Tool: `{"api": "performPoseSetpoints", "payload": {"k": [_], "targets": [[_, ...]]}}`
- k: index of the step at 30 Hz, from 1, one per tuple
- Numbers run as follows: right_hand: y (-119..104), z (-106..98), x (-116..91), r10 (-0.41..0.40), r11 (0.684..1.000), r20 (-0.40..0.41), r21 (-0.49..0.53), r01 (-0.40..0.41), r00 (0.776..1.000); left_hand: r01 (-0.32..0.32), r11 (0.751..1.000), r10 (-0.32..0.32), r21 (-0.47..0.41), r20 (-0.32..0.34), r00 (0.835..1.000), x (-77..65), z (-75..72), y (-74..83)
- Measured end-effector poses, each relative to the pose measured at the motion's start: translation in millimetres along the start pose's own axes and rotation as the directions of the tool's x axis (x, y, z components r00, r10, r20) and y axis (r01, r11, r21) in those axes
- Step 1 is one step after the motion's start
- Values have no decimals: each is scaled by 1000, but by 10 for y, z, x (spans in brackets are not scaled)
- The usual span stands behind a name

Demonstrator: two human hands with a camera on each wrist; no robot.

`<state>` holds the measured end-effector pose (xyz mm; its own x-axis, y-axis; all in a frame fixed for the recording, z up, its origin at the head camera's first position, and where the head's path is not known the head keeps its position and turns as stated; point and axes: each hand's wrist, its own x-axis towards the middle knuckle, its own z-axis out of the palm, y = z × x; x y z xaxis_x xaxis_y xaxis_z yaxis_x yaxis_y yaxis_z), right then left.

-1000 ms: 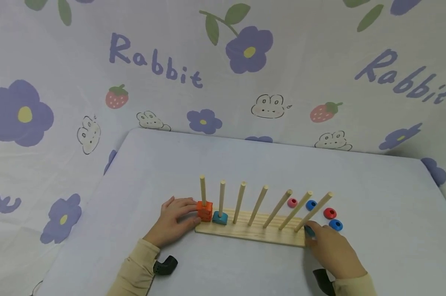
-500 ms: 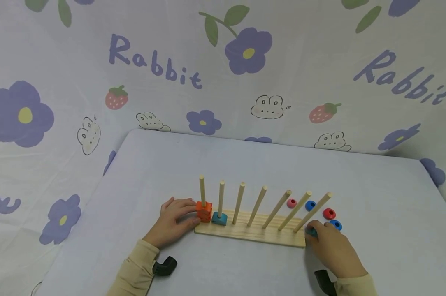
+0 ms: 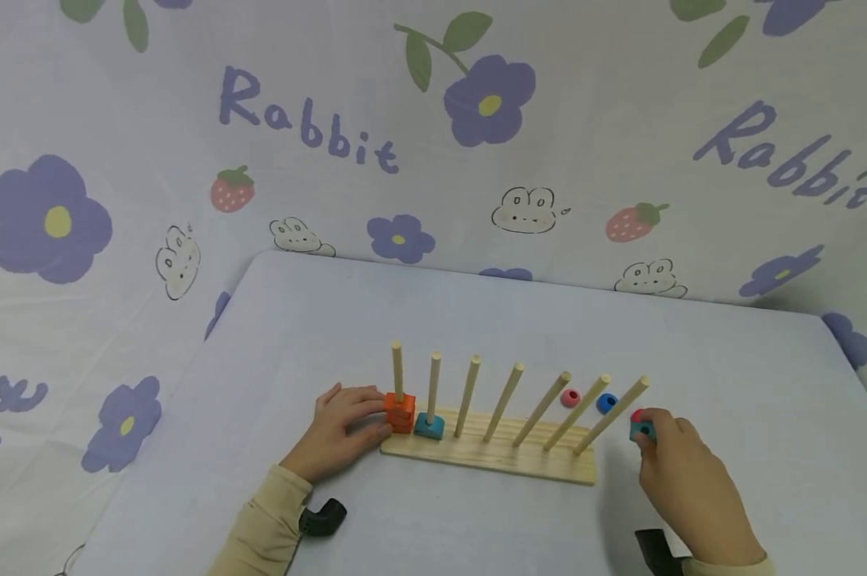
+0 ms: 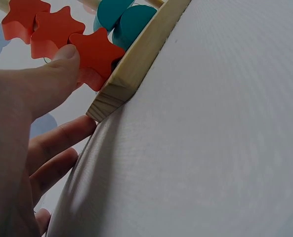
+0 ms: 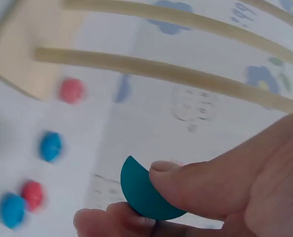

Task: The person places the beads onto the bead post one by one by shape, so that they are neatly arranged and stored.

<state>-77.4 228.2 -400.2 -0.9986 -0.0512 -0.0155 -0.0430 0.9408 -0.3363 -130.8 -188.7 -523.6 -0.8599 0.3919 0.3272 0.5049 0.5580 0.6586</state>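
My right hand [image 3: 696,484] pinches a teal half-round block [image 5: 146,195] between thumb and fingers, just off the right end of the wooden peg board [image 3: 491,460]. A hole shows in the block in the head view. My left hand [image 3: 338,436] rests at the board's left end. There its thumb touches a stack of orange-red star blocks [image 4: 94,54] on the first peg, and a fingertip meets the board's end face. Beside the stars, teal rounded blocks [image 4: 134,27] sit on the second peg [image 3: 433,388]. The other upright pegs are bare.
Beyond the board's right end lie a pink bead [image 3: 565,399], a blue bead [image 3: 607,404], a red bead [image 5: 32,195] and another blue bead [image 5: 12,210]. The white table [image 3: 477,312] ends at a patterned cloth [image 3: 585,104] behind.
My right hand has moved right, away from the board's right end, carrying the teal block up in front of the red bead. My left hand stays in place.
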Motion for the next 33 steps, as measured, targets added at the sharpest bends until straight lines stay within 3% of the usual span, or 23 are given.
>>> {"api": "performPoseSetpoints", "payload": {"k": [7, 10, 13, 16, 19, 25, 28, 30, 32, 33], "targets": [[-209, -404, -108, 124, 992, -113, 49, -119, 986, -1, 1000, 1, 6, -3, 1000, -7, -8, 3], [-339, -513, -160, 127, 989, -199, 100, -109, 972, -11, 1000, 11, 6, -8, 1000, -10, -10, -3], [-505, -566, -220, 39, 990, -349, 138, 10, 936, -13, 1000, 13, 4, -5, 1000, -10, -2, -17], [-665, -596, -259, -70, 968, -495, 176, 178, 866, -8, 1000, 8, -3, -4, 1000, -10, 8, -24], [-809, -612, -251, -151, 920, -589, 211, 331, 794, -7, 1000, 6, -3, -8, 1000, -9, 17, -30], [-1087, -560, -153, -281, 819, -655, 218, 531, 702, 11, 1000, -11, -7, -1, 1000, -14, 22, -24], [-1236, -482, -64, -366, 754, -677, 187, 630, 639, 13, 1000, -13, -3, -2, 1000, -13, 22, -23], [-1334, -420, -8, -404, 717, -669, 191, 670, 623, 16, 1000, -16, -2, -3, 1000, -10, 23, -27], [-1423, -351, 39, -420, 701, -646, 214, 680, 637, 14, 1000, -14, -3, -4, 1000, -7, 29, -37], [-1463, -317, 57, -421, 697, -625, 241, 675, 658, 9, 1000, -9, 2, -6, 1000, -5, 33, -44]]}}
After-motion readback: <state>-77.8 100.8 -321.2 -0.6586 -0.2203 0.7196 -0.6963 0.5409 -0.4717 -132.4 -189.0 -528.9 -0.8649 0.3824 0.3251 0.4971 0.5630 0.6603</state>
